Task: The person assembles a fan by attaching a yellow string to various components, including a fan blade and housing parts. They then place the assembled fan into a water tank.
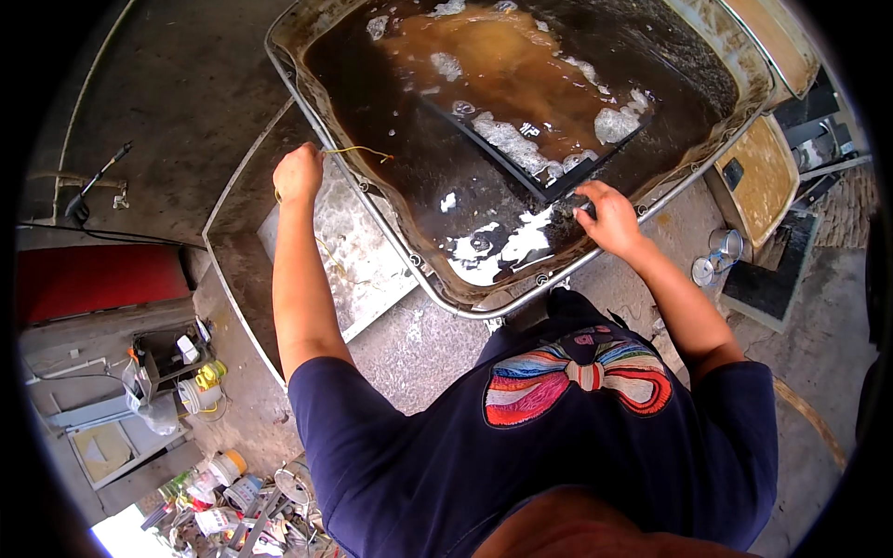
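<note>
My left hand (298,174) is closed in a fist over the outside of the tub's left rim. A thin yellow cord (358,150) runs out of it above the brown liquid (502,51). My right hand (609,219) is over the near right part of the tub, thumb and fingers apart. Its fingertips are close to the near corner of a dark, straight-edged frame (549,193); whether they touch it I cannot tell. The frame lies partly in the liquid, and its far side is hidden. White foam (510,144) floats inside the frame's corner.
The large tub has a metal rim (430,290). A pale, wet tray (312,232) stands left of it. Glass jars (724,249) and a tan panel (758,181) are at the right. Buckets (226,467) and clutter lie lower left, below a red panel (102,279).
</note>
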Tool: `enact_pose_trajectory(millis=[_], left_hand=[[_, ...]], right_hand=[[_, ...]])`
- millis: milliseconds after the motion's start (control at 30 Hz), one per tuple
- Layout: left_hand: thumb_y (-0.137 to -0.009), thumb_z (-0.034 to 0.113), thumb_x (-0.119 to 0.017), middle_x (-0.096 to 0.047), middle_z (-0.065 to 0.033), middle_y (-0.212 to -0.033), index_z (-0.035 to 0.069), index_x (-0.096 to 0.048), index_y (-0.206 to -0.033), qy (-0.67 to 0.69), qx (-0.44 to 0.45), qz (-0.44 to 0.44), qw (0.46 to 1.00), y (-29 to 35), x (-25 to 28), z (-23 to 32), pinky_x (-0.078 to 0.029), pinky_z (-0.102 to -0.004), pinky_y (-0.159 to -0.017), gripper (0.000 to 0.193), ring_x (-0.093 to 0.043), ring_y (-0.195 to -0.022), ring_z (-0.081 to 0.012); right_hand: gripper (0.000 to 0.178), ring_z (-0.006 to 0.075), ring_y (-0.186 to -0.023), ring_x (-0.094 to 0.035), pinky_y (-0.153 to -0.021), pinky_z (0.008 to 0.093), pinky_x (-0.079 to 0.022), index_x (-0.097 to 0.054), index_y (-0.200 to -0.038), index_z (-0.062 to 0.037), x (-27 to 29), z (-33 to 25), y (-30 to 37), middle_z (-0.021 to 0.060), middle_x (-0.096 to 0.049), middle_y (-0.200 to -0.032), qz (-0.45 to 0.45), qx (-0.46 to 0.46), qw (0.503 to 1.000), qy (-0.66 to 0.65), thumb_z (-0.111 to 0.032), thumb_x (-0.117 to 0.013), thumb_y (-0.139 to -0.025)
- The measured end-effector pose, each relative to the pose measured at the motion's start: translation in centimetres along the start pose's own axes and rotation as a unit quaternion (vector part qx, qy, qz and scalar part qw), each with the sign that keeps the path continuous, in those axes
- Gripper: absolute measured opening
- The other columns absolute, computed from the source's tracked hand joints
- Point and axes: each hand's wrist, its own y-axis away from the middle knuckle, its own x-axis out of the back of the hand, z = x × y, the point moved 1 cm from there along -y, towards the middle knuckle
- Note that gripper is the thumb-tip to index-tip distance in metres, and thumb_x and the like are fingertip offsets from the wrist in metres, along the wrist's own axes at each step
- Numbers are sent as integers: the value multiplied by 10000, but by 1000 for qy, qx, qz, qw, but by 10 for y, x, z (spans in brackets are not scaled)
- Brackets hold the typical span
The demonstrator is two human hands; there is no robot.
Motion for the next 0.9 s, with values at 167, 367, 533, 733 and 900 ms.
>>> enact_pose_trajectory(millis=[167, 367, 533, 733, 900], left_hand=[[-841, 318, -589, -666, -152, -864, 96, -634, -899, 0, -19, -2, 1000, -1, -6, 0, -501, -444, -699, 234, -639, -836, -335], [-846, 317, -581, -660, -132, -834, 98, -625, -862, -19, -79, 19, 997, -2, -14, -8, -497, -439, -667, 224, -638, -810, -317], [-836, 326, -593, -651, -119, -804, 100, -624, -832, -16, -105, 8, 994, 3, -10, -13, -491, -431, -652, 228, -632, -783, -308], [-838, 313, -616, -655, -110, -825, 95, -596, -876, 57, -75, -26, 995, 4, -13, -7, -477, -413, -667, 223, -628, -809, -302], [-821, 286, -643, -632, -89, -755, 82, -555, -870, 201, -25, -20, 979, -1, -29, -13, -460, -380, -659, 227, -617, -753, -273]], right_hand=[[251, 340, -918, -590, -804, 386, -481, -619, -965, -27, 6, 14, 0, 146, -611, -1001, 24, -19, 999, -8, -146, -659, -748], [243, 348, -922, -588, -815, 389, -475, -619, -971, -24, 14, 28, 1, 152, -615, -996, 39, -56, 998, -10, -129, -651, -754], [209, 337, -940, -587, -828, 386, -472, -620, -953, -38, 12, 36, 4, 133, -621, -1003, 86, -58, 995, -1, -123, -643, -764], [169, 307, -915, -595, -785, 377, -483, -624, -928, -68, 10, 26, 4, 87, -626, -972, 80, -75, 994, 29, -146, -631, -778], [156, 305, -897, -597, -768, 383, -484, -628, -912, -74, 11, 25, 3, 82, -628, -953, 76, -70, 994, 38, -153, -633, -778]])
